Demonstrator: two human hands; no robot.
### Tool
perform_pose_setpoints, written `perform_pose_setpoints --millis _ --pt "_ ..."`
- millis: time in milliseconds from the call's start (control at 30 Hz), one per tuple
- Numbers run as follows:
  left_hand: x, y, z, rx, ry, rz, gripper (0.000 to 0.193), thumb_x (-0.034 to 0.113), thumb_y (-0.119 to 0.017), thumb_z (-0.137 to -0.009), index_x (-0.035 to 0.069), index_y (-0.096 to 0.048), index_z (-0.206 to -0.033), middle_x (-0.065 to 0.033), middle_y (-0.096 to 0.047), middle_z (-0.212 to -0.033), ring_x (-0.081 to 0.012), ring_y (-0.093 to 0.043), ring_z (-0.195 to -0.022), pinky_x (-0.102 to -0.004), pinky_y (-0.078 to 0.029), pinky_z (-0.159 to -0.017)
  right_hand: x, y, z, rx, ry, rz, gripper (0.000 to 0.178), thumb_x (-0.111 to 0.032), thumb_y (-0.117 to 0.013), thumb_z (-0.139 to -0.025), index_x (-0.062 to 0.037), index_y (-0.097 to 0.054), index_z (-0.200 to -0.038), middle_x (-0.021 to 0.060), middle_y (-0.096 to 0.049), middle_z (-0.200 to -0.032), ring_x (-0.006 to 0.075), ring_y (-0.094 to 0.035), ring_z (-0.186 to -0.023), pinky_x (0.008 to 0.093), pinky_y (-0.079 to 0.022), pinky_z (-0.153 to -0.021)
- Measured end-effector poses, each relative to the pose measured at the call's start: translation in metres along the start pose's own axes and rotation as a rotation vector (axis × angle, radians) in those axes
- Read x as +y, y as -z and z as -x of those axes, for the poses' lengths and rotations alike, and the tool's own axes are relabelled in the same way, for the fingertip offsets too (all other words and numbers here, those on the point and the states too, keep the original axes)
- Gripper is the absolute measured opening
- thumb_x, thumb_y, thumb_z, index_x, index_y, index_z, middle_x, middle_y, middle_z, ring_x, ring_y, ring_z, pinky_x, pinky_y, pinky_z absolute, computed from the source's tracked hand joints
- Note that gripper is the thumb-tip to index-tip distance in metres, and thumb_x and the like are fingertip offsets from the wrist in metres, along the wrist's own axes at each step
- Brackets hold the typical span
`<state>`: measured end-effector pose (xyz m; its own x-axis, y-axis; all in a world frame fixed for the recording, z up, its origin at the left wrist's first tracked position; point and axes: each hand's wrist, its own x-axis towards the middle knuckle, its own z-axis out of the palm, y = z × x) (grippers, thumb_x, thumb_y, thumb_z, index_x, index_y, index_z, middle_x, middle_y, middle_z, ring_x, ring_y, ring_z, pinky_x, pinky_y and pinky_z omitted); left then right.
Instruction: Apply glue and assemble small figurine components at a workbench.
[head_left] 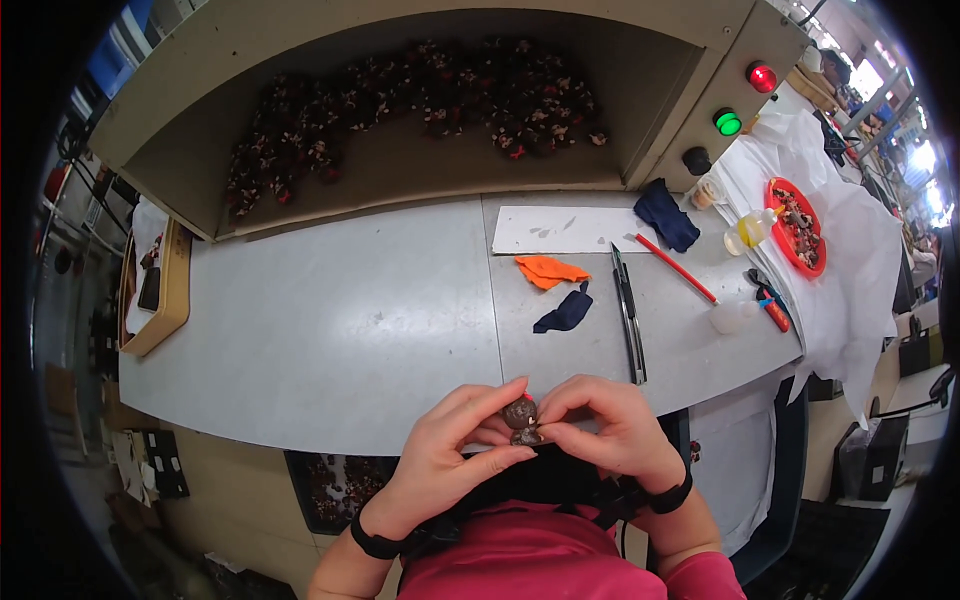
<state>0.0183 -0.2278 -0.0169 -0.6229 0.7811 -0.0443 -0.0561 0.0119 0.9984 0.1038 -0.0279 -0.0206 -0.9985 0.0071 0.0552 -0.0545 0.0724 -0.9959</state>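
Note:
Just over the table's near edge, a small dark brown figurine [521, 412] with a round head and a bit of red on top is held between my hands. My left hand [462, 435] is closed around its left side, thumb below and index finger above. From the right, the thumb and index finger of my right hand [605, 425] pinch together at a pale bit on the figurine's lower part. Exactly what those fingertips grip is too small to make out. Beyond the hands lie a navy cloth scrap [565, 310], an orange cloth [550, 271] and a black utility knife [628, 315].
A beige open-fronted box [420, 185] at the back holds many similar dark figurines. At right are a red pencil-like stick [678, 268], a squeeze bottle [745, 235] and a red bowl [822, 262] of small parts. A tan tray [180, 290] stands at left.

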Motion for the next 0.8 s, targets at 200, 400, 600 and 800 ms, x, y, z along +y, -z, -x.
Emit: perform_pose_setpoints --millis 200,400,600,800 --pt "-0.0064 -0.0013 0.0009 0.011 -0.077 -0.117 0.056 -0.001 -0.076 -0.078 0.004 -0.057 -0.131 -0.0080 -0.056 -0.111 -0.0134 -0.063 -0.093 -0.0250 -0.055 -0.079 -0.0011 0.0066 -0.0013 -0.058 0.001 0.077 0.011 -0.006 -0.067 -0.086 -0.0015 -0.064 -0.096 0.0068 -0.066 -0.090 0.0177 -0.066 -0.083 0.0280 -0.053 -0.076" --pt "-0.0057 0.0005 0.0012 0.006 -0.102 -0.216 0.054 0.000 -0.077 -0.077 0.005 -0.059 -0.128 -0.0080 -0.056 -0.108 -0.0140 -0.064 -0.089 -0.0251 -0.057 -0.076 -0.0040 0.0080 -0.0050 -0.105 0.018 0.149 0.009 -0.004 -0.066 -0.086 -0.0025 -0.064 -0.094 0.0072 -0.065 -0.088 0.0199 -0.065 -0.081 0.0290 -0.052 -0.073" --pt "-0.0059 -0.0007 0.0003 0.013 -0.112 -0.201 0.051 0.006 -0.075 -0.081 0.008 -0.059 -0.129 -0.0074 -0.057 -0.106 -0.0129 -0.064 -0.083 -0.0255 -0.056 -0.074 -0.0039 0.0078 -0.0047 -0.099 0.030 0.177 0.008 -0.004 -0.065 -0.086 -0.0026 -0.064 -0.094 0.0070 -0.065 -0.087 0.0203 -0.065 -0.081 0.0290 -0.052 -0.072" --pt "-0.0030 0.0007 0.0013 0.000 -0.096 -0.196 0.050 0.005 -0.074 -0.082 0.007 -0.059 -0.130 -0.0078 -0.057 -0.106 -0.0130 -0.065 -0.084 -0.0256 -0.056 -0.076 -0.0070 0.0060 -0.0044 -0.090 0.019 0.158 0.007 -0.004 -0.065 -0.086 -0.0026 -0.064 -0.092 0.0070 -0.065 -0.087 0.0208 -0.065 -0.080 0.0292 -0.052 -0.072"
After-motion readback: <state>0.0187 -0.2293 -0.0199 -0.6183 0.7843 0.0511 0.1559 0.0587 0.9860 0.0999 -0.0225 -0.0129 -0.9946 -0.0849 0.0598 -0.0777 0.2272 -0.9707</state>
